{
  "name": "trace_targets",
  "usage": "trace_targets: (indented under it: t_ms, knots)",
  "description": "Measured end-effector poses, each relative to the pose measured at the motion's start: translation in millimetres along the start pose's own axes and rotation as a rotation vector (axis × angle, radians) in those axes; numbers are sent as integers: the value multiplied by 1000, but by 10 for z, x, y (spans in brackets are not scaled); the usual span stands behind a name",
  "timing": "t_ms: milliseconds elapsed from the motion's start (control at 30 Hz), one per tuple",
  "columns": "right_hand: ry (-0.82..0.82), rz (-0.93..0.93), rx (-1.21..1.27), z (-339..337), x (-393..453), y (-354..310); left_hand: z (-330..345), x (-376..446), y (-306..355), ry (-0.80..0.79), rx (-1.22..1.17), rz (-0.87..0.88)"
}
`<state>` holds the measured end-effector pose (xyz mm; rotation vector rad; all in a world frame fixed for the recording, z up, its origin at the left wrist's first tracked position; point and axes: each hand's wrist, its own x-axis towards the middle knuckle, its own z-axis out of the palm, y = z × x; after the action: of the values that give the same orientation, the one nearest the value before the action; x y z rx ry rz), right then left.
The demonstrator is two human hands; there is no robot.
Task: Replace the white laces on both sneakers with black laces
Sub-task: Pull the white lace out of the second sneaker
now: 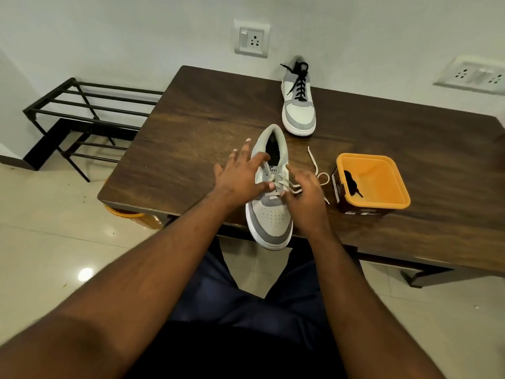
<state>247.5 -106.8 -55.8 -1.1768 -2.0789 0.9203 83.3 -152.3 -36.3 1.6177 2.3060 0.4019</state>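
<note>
Near sneaker at table edge — left hand steadies it, fingers spread; right hand pinches white lace. Orange tub holds black lace — far sneaker black-laced.

near sneaker at table front edge, tub right, second sneaker behind

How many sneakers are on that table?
2. The black-laced sneaker stands at the table's far edge; the white-laced sneaker lies at the near edge, toe overhanging, under both hands.
</note>
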Motion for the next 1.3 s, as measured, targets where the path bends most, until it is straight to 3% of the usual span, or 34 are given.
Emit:
trace_targets:
  t_ms: [67,133,267,367,433,533,633,700,800,933,1000,1033,1100,1167,1200,1233,1300]
  knots:
    - [-236,4,-46,25,66,31,-91,58,43,5,35,52]
    - [-344,18,-100,10,134,23,-130,96,97,15,98,78]
    - [-380,30,-134,-30,239,35,-114,182,238,-28,306,59]
    - [-374,15,-90,-10,267,78,-107,246,333,-78,304,63]
    - [-344,21,0,3,241,124,-64,234,278,-39,141,101]
    - [-321,51,112,17,187,198,104,18,-30,188,-274,117]
    - [-322,65,120,29,174,213,361,-301,-292,281,-668,-119]
    - [-321,61,121,28,181,212,425,-414,-297,356,-783,-192]
    - [-312,52,115,44,185,218,307,-301,-124,402,-640,-96]
    - [-307,43,84,42,175,205,111,-28,204,147,-118,21]
    - [-306,41,60,46,163,204,123,61,217,92,-68,45]
    - [-302,38,50,48,155,202,146,65,193,151,-160,59]
    - [-293,34,25,43,151,200,231,18,110,369,-600,-15]
    - [-297,42,20,39,143,212,318,-55,32,582,-1159,-290]
    - [-303,47,24,38,144,217,358,-92,-9,683,-1326,-432]
    - [-304,53,24,39,139,223,390,-128,-33,770,-1368,-507]
    - [-291,51,20,49,133,228,412,-170,-18,861,-1151,-382]
